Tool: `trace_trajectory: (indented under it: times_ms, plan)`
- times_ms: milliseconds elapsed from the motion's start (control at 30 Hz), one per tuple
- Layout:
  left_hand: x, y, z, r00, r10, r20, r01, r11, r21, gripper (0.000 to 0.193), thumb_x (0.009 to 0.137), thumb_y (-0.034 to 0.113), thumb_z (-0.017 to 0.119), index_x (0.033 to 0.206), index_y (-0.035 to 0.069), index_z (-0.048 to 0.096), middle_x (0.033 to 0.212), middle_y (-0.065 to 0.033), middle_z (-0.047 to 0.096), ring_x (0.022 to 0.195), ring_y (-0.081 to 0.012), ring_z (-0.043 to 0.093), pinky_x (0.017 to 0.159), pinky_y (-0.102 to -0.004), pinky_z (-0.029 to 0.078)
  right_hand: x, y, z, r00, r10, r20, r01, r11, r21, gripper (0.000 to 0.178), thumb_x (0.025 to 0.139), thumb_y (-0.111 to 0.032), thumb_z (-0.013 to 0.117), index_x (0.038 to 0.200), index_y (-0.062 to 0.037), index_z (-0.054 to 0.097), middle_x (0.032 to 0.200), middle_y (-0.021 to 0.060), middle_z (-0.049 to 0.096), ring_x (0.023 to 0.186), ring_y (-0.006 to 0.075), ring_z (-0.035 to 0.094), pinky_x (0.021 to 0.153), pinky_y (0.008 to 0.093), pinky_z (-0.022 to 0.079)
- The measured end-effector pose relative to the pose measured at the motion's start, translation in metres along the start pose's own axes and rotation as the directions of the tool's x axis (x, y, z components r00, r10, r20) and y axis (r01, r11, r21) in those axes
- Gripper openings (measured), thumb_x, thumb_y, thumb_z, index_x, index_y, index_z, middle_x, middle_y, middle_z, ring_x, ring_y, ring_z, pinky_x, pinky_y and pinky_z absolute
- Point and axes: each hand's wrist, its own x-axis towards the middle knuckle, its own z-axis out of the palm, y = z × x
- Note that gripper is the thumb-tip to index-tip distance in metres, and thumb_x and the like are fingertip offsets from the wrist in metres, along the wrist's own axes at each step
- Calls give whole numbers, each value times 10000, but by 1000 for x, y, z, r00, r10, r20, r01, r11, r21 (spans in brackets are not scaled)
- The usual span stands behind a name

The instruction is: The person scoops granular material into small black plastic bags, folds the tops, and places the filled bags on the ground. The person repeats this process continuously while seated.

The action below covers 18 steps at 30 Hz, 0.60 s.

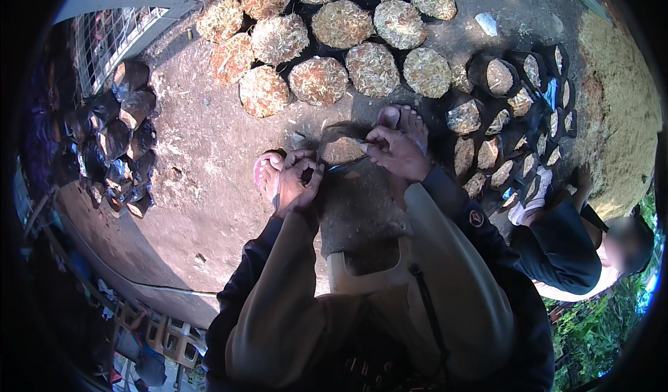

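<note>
Between my feet stands a black plastic grow bag (334,163), with a light brown, crumbly fill (343,150) showing in its mouth. My left hand (296,182) is at the left side of the bag, thumb and forefinger pinched together at its rim. Across from it, my right hand (399,154) pinches the right edge of the bag's mouth. The lower part of the bag is hard to make out against the dark ground.
Several bags topped with pale shavings (341,24) stand in rows ahead. More filled black bags (499,77) crowd the right, beside a brown heap (612,106). Dark bags (115,141) are grouped at left. A person (567,249) sits at right. Under me is a plastic stool (341,273).
</note>
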Motion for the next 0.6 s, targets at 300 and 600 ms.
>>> trace_trajectory:
  times_ms: [300,600]
  plan:
    - [-25,-36,0,994,95,-55,-80,969,233,182,869,297,789,871,116,768,1191,-43,688,1243,-366,550,1116,-533,340,-11,-22,-7,994,-68,-90,20,893,-449,368,943,-355,687,1212,-117,607,1048,134,742,1040,335,695,978,475,462]
    - [-44,-44,5,993,62,-100,-63,998,-14,162,860,292,799,906,139,772,1170,-25,699,1295,-383,506,1150,-611,242,0,-23,10,996,6,-93,-27,973,-227,436,915,-282,659,1328,-176,570,1092,174,733,1039,411,686,1004,538,461]
